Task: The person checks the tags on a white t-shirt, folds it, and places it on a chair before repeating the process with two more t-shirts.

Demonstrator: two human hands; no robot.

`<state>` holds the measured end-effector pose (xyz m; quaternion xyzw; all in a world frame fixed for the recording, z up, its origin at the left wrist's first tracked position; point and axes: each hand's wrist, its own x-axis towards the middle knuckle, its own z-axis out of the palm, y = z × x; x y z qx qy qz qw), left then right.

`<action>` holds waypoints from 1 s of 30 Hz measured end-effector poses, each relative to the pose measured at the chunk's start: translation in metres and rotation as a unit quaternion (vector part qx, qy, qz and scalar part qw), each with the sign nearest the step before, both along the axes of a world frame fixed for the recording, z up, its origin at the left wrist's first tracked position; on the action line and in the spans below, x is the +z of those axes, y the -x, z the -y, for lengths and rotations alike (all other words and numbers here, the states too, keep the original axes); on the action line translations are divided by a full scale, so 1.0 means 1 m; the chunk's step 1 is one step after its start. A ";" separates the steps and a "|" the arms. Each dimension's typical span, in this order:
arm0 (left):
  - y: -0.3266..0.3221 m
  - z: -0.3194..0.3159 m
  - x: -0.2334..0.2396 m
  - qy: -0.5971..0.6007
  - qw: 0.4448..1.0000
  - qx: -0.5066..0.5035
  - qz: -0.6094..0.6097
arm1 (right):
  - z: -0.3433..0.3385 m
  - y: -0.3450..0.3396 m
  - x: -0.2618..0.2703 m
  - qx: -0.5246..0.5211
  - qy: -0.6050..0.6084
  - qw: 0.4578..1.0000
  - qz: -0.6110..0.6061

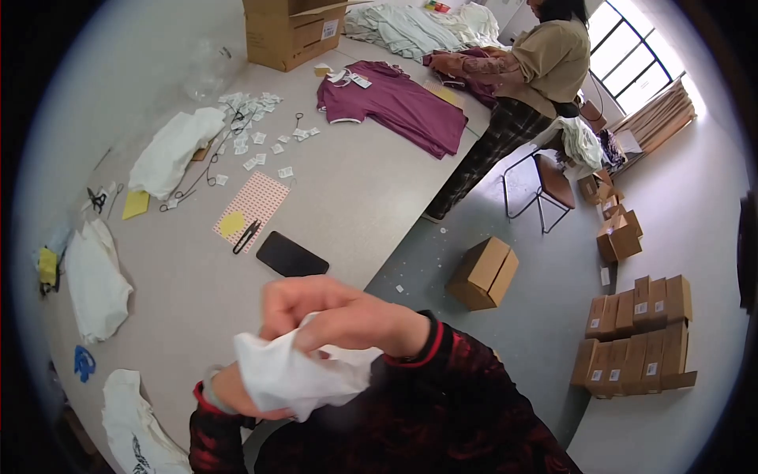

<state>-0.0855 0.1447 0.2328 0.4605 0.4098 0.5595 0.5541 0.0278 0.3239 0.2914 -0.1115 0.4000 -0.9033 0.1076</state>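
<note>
A crumpled piece of white cloth is between my two hands, close to my chest. My right hand pinches its upper part with thumb and bent fingers. Below, my left hand is mostly covered by the cloth, which lies over its fingers. Beyond the hands, a black smartphone lies on the table near its edge. Black thread snips and a round yellow paper rest on a sheet of small red-printed stickers.
Folded white garments line the table's far left side. Small white packets and scissors lie farther back. A purple T-shirt is spread near a co-worker. Cardboard boxes stand on the floor.
</note>
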 end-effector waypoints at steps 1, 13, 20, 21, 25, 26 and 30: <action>-0.007 -0.018 0.003 0.032 0.998 -0.059 -0.012 | -0.009 -0.025 0.001 -0.078 -0.005 0.997 0.008; -0.124 -0.173 0.004 0.110 0.992 -0.064 -0.001 | -0.089 -0.221 -0.051 -0.508 -0.016 0.861 0.032; -0.228 -0.307 -0.023 -0.008 0.990 -0.135 -0.041 | -0.144 -0.324 -0.103 -0.579 -0.099 0.804 0.093; -0.240 -0.322 -0.025 -0.016 0.990 -0.130 -0.046 | -0.158 -0.339 -0.115 -0.593 -0.104 0.786 0.137; -0.269 -0.377 -0.028 0.004 0.984 -0.137 -0.111 | -0.212 -0.376 -0.115 -0.656 -0.135 0.726 0.159; -0.275 -0.390 -0.028 0.017 0.979 -0.146 -0.140 | -0.225 -0.385 -0.112 -0.682 -0.146 0.701 0.148; -0.310 -0.451 -0.011 -0.006 0.972 -0.201 -0.122 | -0.266 -0.433 -0.104 -0.753 -0.151 0.623 0.148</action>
